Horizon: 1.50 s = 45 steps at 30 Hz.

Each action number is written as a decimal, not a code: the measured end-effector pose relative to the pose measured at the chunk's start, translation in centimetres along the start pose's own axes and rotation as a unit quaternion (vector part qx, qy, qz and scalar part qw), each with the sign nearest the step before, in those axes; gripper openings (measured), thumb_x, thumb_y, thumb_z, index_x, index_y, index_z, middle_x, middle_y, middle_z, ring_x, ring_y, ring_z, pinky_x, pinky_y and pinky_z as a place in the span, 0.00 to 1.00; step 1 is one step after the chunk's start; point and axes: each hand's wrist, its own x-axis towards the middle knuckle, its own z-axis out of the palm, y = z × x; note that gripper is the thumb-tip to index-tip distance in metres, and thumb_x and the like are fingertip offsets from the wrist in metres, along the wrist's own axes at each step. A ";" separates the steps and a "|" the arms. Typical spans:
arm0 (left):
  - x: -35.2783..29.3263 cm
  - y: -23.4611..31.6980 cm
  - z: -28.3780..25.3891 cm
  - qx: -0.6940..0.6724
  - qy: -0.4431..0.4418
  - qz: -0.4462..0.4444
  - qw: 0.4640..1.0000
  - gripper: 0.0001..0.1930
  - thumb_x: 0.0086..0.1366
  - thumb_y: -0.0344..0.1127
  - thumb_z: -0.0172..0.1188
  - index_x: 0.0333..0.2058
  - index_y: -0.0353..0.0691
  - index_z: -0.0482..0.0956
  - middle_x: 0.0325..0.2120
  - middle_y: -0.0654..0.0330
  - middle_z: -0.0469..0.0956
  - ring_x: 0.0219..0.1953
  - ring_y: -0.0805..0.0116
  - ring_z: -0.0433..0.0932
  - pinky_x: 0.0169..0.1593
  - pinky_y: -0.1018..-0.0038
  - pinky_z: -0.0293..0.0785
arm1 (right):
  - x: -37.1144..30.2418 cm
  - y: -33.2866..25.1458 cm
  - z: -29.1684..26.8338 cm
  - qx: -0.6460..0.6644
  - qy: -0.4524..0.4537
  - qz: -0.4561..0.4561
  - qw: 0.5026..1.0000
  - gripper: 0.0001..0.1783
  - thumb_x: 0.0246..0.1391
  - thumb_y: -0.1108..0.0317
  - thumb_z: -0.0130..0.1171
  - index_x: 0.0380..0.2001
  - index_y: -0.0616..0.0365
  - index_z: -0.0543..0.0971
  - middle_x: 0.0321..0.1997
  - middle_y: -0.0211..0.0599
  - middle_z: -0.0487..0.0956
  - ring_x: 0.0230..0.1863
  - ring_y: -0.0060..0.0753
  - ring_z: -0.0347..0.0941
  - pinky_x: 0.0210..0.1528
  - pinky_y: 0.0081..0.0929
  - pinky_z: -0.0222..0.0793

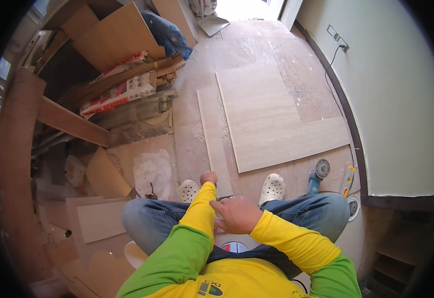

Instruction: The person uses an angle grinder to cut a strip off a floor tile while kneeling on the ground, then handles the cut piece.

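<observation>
My left hand [208,177] is curled into a fist beside the left edge of a long narrow tile strip [212,134] on the floor. Nothing shows in that fist. Across my lap reaches my right hand [239,216], its fingers and thumb on the yellow sleeve [202,208] of my left forearm. The fingertips pinch at the cloth, partly out of sight. A small dark piece [224,197] lies at the near end of the strip, half covered by my right hand.
An L-shaped beige tile [261,129] lies ahead. Right of my feet are an angle grinder [319,175] and a yellow spirit level [347,181]. A black cord [328,74] runs from the wall socket [342,43]. Boards [117,37] and a printed bag [122,92] are piled left.
</observation>
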 end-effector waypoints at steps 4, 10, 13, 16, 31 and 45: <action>-1.4 0.5 -1.8 0.024 0.038 0.042 0.998 0.18 0.69 0.37 0.47 0.49 0.42 0.84 0.51 0.51 0.81 0.54 0.53 0.80 0.56 0.60 0.77 | 0.2 0.2 -0.1 -0.021 -0.007 0.019 1.000 0.27 0.56 0.56 0.59 0.55 0.59 0.72 0.37 0.53 0.82 0.41 0.57 0.79 0.44 0.50 0.74; -5.2 1.2 -5.5 0.158 0.044 0.106 0.981 0.16 0.69 0.38 0.50 0.48 0.44 0.84 0.50 0.54 0.81 0.53 0.55 0.80 0.54 0.61 0.78 | -0.8 0.6 -3.0 -0.038 0.022 0.016 0.999 0.27 0.57 0.54 0.58 0.55 0.59 0.73 0.40 0.54 0.82 0.42 0.59 0.79 0.47 0.50 0.73; -5.8 0.6 -9.4 0.034 0.045 0.056 0.997 0.16 0.69 0.40 0.50 0.50 0.44 0.81 0.51 0.56 0.80 0.51 0.58 0.79 0.52 0.61 0.76 | -2.0 1.5 -6.2 -0.060 0.121 0.012 0.991 0.31 0.58 0.52 0.60 0.59 0.59 0.72 0.46 0.57 0.82 0.46 0.57 0.79 0.50 0.46 0.74; -6.4 -0.4 -15.5 -0.225 0.106 0.033 0.968 0.17 0.70 0.42 0.51 0.53 0.44 0.77 0.51 0.58 0.78 0.50 0.61 0.77 0.51 0.61 0.74 | -4.5 2.9 -10.5 -0.050 0.243 0.039 0.968 0.33 0.58 0.51 0.62 0.60 0.61 0.72 0.51 0.59 0.81 0.49 0.55 0.80 0.52 0.40 0.75; -26.7 -0.6 -36.9 -0.719 0.152 0.195 0.649 0.14 0.68 0.41 0.60 0.50 0.49 0.77 0.43 0.66 0.81 0.41 0.71 0.79 0.45 0.62 0.73 | -14.6 7.3 -15.1 0.172 0.489 0.158 0.841 0.33 0.61 0.51 0.62 0.62 0.63 0.72 0.48 0.50 0.82 0.47 0.38 0.81 0.45 0.29 0.76; -28.9 2.2 -36.0 -0.708 0.105 0.259 0.648 0.17 0.70 0.40 0.58 0.55 0.45 0.73 0.46 0.62 0.80 0.44 0.69 0.79 0.49 0.65 0.74 | -16.7 6.7 -14.4 0.244 0.547 0.199 0.775 0.30 0.62 0.53 0.62 0.60 0.62 0.74 0.48 0.41 0.81 0.43 0.30 0.80 0.43 0.24 0.75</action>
